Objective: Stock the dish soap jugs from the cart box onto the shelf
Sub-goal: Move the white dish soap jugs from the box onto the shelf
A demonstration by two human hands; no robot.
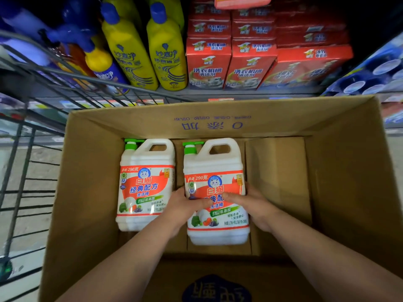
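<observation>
Label of held jug (pixel 217 227): middle characters covered by the thumbs of left hand (pixel 185 205) and right hand (pixel 255 205).
Near flap of box (pixel 340 171): cut by the bottom edge, blue print partly seen.
Price tags (pixel 72 104) beyond the box: blurred, not readable.
Blue bottles (pixel 72 25) beyond the box's left corner: blurred.

Dim store shelving (pixel 283 91) above a pale, perhaps tiled, floor (pixel 37 219).
</observation>
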